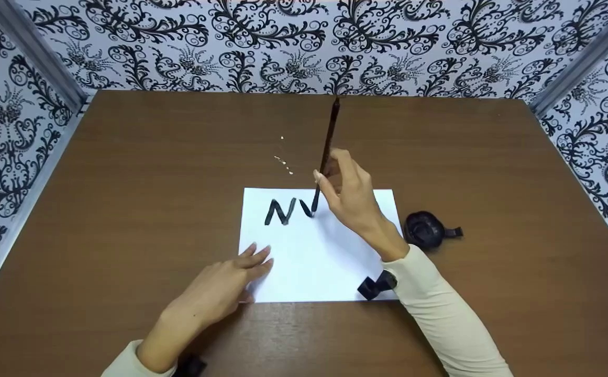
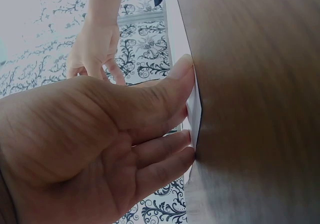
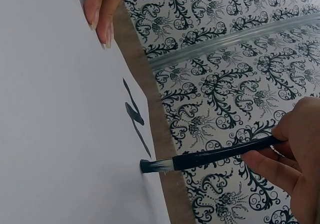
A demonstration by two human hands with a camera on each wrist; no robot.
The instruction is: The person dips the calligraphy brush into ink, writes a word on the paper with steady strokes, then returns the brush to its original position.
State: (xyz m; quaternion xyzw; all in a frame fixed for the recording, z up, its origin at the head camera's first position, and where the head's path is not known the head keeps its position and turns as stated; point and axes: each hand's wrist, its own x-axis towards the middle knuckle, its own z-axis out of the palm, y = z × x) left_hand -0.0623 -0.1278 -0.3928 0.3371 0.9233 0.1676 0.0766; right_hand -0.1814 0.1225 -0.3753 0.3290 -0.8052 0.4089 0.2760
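Note:
A white sheet of paper (image 1: pixel 304 262) lies on the brown table, with black painted zigzag strokes (image 1: pixel 281 212) near its far edge. My right hand (image 1: pixel 353 196) pinches a dark paintbrush (image 1: pixel 330 131), held nearly upright. In the right wrist view the black-wetted bristles (image 3: pixel 156 166) touch the paper beside the strokes. My left hand (image 1: pixel 220 288) rests on the paper's left edge with its fingers extended. The left wrist view shows the thumb (image 2: pixel 182 74) at the near edge of the sheet.
Right of the paper stands a small black ink dish (image 1: pixel 424 230) with a short handle. Pale chips (image 1: pixel 284 163) mark the table (image 1: pixel 152 173) beyond the sheet. Black-and-white patterned walls (image 1: pixel 272 47) surround the table's back and sides. A black wrist device (image 1: pixel 377 285) sits under the right sleeve.

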